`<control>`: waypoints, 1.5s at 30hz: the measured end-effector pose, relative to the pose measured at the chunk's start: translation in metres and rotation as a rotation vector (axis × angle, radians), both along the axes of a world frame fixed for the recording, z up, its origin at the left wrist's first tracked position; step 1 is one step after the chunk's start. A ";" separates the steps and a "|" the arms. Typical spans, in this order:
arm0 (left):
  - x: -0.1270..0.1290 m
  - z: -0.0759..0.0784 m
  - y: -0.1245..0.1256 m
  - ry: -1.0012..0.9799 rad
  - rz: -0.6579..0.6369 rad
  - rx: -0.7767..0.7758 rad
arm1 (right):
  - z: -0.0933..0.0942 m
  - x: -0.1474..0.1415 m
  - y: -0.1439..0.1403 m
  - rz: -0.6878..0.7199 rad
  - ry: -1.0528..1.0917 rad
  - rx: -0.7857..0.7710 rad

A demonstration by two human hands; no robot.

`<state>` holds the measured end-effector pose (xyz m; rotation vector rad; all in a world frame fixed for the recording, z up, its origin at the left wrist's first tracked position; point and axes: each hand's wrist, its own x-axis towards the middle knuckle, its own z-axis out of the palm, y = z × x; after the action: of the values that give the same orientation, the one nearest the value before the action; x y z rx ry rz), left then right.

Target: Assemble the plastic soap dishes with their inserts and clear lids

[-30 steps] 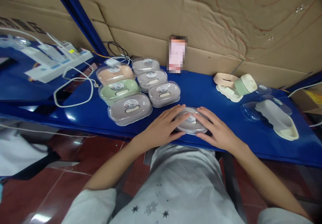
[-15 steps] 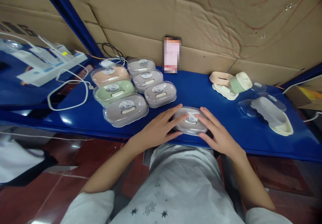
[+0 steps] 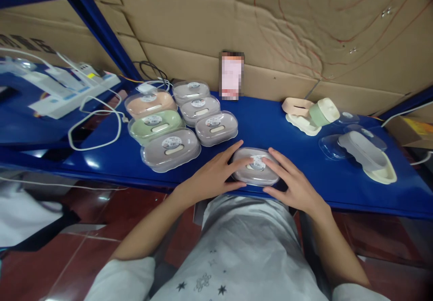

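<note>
1. Grey soap box w/ clear lid (image 3: pixel 256 167) sits at the front edge of the blue shelf (image 3: pixel 270 120), right in front of the person.
2. Left hand (image 3: pixel 211 178) and right hand (image 3: pixel 293 181) clasp it from both sides, fingers spread over the lid.
3. Looks light, stiff plastic; lid prob. slick and could pop off, so best held by the rim at both ends.
4. Behind-left: six closed boxes (image 3: pixel 171 149). Right: loose box parts (image 3: pixel 367 156).

Your blue shelf (image 3: pixel 287 134) carries grey cases (image 3: pixel 171 149), one green (image 3: pixel 154 124) and one peach (image 3: pixel 149 104) behind them; your pale shirt (image 3: pixel 243 247) shows what look like dark stars.
</note>
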<state>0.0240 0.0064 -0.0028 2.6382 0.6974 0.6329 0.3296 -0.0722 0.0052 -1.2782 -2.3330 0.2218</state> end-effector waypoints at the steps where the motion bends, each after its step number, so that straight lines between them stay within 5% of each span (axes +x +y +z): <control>1: 0.000 0.000 -0.001 -0.002 -0.005 -0.017 | 0.000 0.001 0.000 0.008 0.007 0.003; 6: -0.003 0.004 -0.008 -0.026 -0.029 0.007 | -0.004 0.008 -0.002 -0.017 0.101 0.053; 10: -0.019 0.022 -0.009 -0.080 0.079 0.122 | -0.007 0.012 -0.004 -0.066 0.203 0.094; 16: -0.099 0.074 0.027 -0.139 0.477 0.317 | -0.007 0.009 -0.002 -0.123 0.176 -0.003; 19: -0.147 0.086 0.061 -0.124 0.699 0.349 | -0.007 0.005 0.001 -0.177 0.056 -0.102; 23: -0.189 0.077 0.104 -0.130 0.775 0.220 | -0.011 0.004 0.004 -0.193 -0.022 -0.121; 27: -0.200 0.061 0.127 -0.113 0.747 0.101 | -0.013 0.005 0.005 -0.177 -0.030 -0.086; 45: -0.216 0.044 0.138 -0.125 0.787 0.175 | -0.012 0.004 0.006 -0.153 0.011 -0.034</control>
<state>-0.1920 0.1443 0.0413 2.3759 1.7248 1.0840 0.3334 -0.0666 -0.0068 -1.4609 -2.2182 0.2180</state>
